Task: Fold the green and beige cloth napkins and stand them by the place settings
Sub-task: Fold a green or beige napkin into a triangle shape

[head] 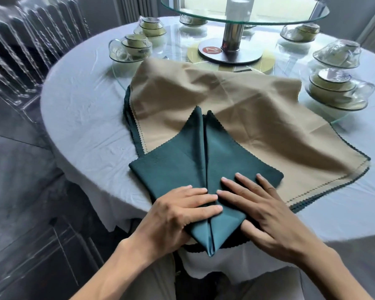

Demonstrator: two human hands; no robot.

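Both hands, the left hand [183, 210] and right hand [261, 210], press flat with spread fingers on the soft, light green napkin [195, 161], best pinched at its folded edges.

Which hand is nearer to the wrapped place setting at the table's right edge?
Right. The right hand presses the green napkin on the side toward that place setting; the left hand rests on the napkin's opposite side, farther away.
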